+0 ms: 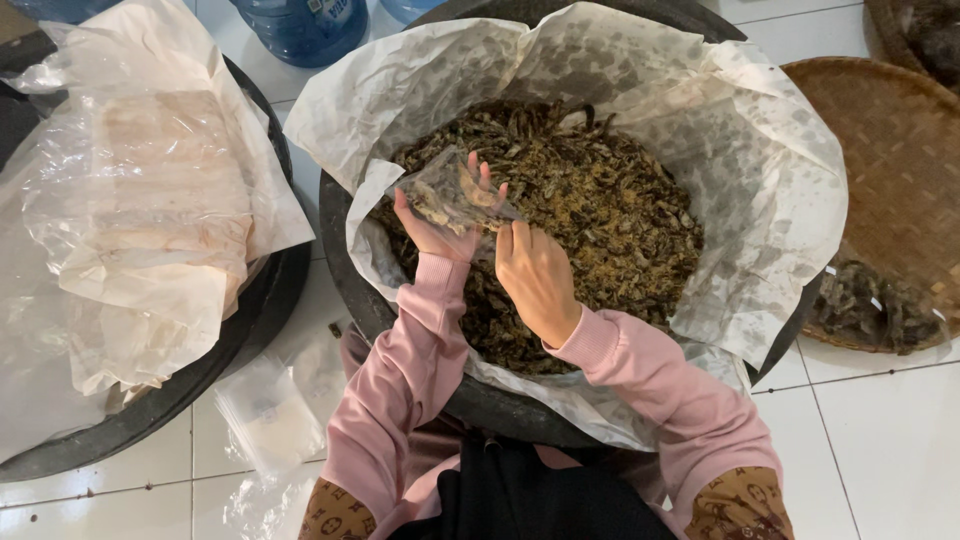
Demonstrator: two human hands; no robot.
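Observation:
A large black tub (340,250) lined with stained white paper (760,180) holds a heap of dark dried pieces (610,210). My left hand (440,225) holds a small clear plastic bag (445,190) over the heap, with some of the dried pieces inside it. My right hand (535,275) is beside the bag's lower edge, fingers curled toward its mouth, over the dried pieces. Both arms wear pink sleeves.
A second black tub (200,370) at the left is covered with paper and clear plastic sheets. Empty clear bags (270,415) lie on the white tiled floor. A woven tray (890,180) with a few dried pieces sits at the right. Blue water jugs (305,25) stand behind.

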